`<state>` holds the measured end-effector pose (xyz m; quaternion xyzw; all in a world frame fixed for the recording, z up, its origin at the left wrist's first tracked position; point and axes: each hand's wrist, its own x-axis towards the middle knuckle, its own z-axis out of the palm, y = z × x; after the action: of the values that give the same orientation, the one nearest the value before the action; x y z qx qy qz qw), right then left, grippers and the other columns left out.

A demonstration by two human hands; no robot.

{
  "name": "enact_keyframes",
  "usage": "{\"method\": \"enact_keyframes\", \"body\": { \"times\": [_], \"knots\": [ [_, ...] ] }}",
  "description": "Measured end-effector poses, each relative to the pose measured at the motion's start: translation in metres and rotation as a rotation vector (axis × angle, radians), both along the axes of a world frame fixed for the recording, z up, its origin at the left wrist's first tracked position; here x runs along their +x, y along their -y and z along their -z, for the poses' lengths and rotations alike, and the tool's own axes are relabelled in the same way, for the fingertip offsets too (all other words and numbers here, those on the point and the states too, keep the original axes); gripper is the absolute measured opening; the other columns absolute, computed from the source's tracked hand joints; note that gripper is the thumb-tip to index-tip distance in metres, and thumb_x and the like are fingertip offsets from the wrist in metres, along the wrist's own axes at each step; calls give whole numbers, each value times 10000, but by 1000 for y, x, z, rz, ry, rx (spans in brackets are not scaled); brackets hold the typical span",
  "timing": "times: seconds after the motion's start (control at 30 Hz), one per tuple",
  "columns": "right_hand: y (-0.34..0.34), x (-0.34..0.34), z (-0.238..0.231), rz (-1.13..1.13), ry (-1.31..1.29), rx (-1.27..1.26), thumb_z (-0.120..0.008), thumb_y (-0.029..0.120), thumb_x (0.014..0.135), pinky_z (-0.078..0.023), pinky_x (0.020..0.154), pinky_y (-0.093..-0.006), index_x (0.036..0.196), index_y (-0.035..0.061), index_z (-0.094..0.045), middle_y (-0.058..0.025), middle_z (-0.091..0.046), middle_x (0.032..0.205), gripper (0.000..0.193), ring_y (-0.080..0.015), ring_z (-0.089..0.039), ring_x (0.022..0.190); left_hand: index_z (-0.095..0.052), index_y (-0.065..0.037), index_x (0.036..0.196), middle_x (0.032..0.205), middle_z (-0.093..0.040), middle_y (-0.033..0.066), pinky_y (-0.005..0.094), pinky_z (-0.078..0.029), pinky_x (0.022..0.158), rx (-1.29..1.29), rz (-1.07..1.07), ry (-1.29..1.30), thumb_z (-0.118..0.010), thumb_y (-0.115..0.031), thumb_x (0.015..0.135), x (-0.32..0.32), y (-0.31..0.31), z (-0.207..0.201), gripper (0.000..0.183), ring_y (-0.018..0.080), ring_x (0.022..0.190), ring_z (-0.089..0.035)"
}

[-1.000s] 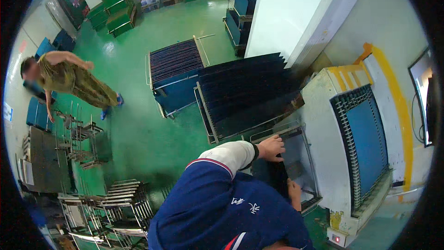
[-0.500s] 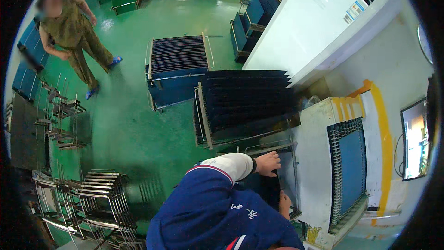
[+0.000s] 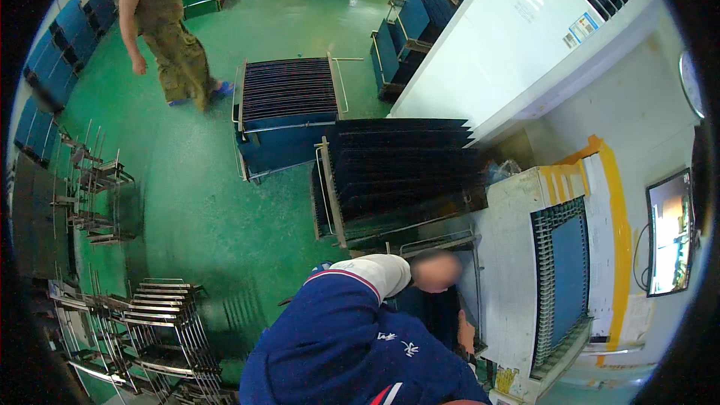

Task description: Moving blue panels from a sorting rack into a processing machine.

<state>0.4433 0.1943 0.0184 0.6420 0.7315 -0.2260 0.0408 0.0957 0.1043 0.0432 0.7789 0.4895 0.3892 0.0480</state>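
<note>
Two hands reach the dark panel (image 3: 442, 311). Our left hand (image 3: 435, 271) is blurred, our right hand (image 3: 466, 332) touches its right edge; we cannot tell the fingers.

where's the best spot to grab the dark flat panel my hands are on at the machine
Probably its two side edges. The dark flat panel lies thin and flat in the grey machine's tray, so come from above, left hand and right hand on opposite edges.
</note>
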Motion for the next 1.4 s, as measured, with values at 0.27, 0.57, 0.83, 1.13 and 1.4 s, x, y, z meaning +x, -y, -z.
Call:
{"method": "enact_keyframes", "body": {
  "times": [0.27, 0.57, 0.83, 1.13, 1.4],
  "knots": [
    [6, 6, 3, -333, 8, -80, -421, 673, 969, -454, 779, -527, 1146, -33, -653, -335, -656, 907, 763, -485, -633, 842, -714, -101, 863, 1000, -594, 70, 411, -394, 962, -110, 25, -31, -742, -340, 772, -4, 8, -5, 257, 269, 1066, -520],
    [-10, 21, 16, -918, 119, -24, -500, 249, 964, -462, 708, -571, 1574, 145, -263, -309, -665, 906, 663, -525, -640, 832, -710, -93, 856, 1004, -592, 71, 411, -394, 961, -140, 22, -25, -741, -385, 789, -8, 10, 2, 302, 267, 1059, -527],
    [-23, 37, 23, -903, 163, -84, -526, 299, 958, -458, 681, -553, 1561, 84, -289, -302, -650, 929, 683, -508, -621, 823, -731, -93, 870, 998, -607, 78, 418, -402, 949, -117, 18, 23, -757, -366, 750, -3, 2, 8, 300, 271, 1058, -540],
    [-13, 34, 7, -688, 27, -195, -486, 446, 980, -449, 744, -553, 1552, 187, -360, -288, -635, 972, 640, -505, -598, 852, -738, -74, 811, 1048, -570, 89, 420, -399, 966, -112, 53, 117, -770, -307, 729, -9, 13, 1, 249, 286, 1084, -512],
    [4, -16, -20, -261, 210, -270, -499, 473, 994, -450, 827, -527, 1492, 243, -424, -269, -653, 1021, 554, -476, -605, 918, -750, -68, 848, 1065, -559, 92, 412, -388, 967, -141, 60, 132, -766, -307, 736, -17, 20, 5, 265, 281, 1103, -486]
  ]
}}
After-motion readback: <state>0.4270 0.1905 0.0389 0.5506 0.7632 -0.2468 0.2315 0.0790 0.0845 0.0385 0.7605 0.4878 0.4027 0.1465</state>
